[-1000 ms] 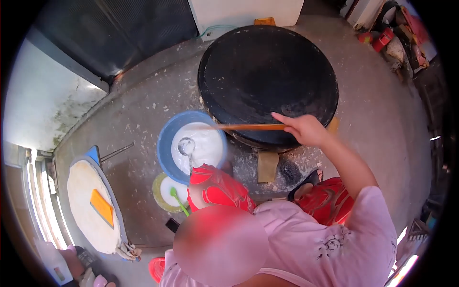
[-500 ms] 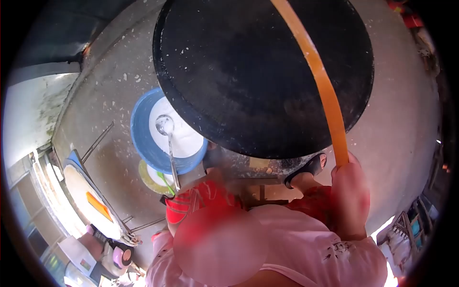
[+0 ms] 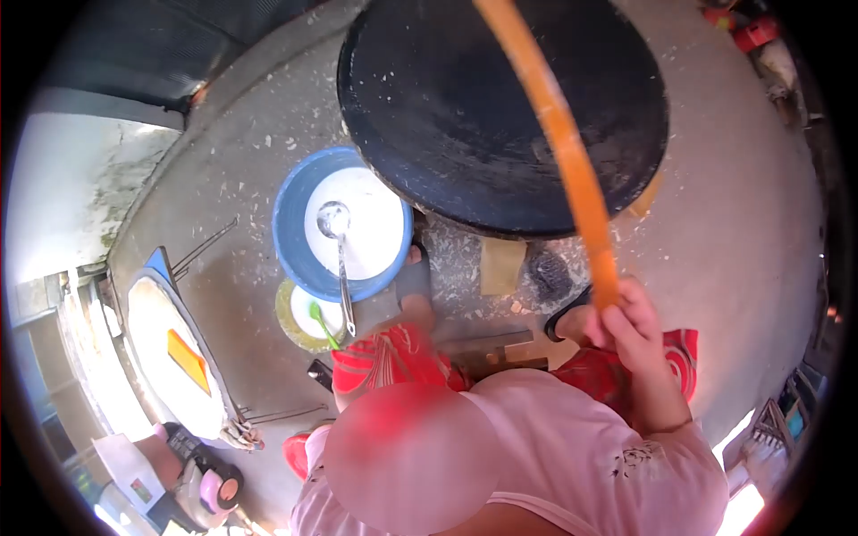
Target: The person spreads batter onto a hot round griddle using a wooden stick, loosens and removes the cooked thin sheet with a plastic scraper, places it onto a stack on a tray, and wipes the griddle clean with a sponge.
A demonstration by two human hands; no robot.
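My right hand [image 3: 630,326] is closed round the lower end of a long, flat orange-brown strip [image 3: 567,143], which is raised and passes across the view of a large round black griddle [image 3: 447,116]. My left hand does not show. Left of the griddle stands a blue basin [image 3: 290,219] of white batter [image 3: 375,232], with a metal ladle [image 3: 342,268] resting in it. Just below it is a small yellow-green bowl [image 3: 295,326] of white liquid, holding a green spoon [image 3: 323,326].
A round white-topped board [image 3: 161,335] with an orange scraper [image 3: 189,361] lies at the left. Beneath the griddle's near edge are a tan block [image 3: 502,266] and a dark mesh-like bundle [image 3: 550,272]. Assorted items lie at the upper right.
Since a second ago, my right hand has come back from the griddle and the strip has swung from over the basin to pointing up and away. The camera view has shifted too.
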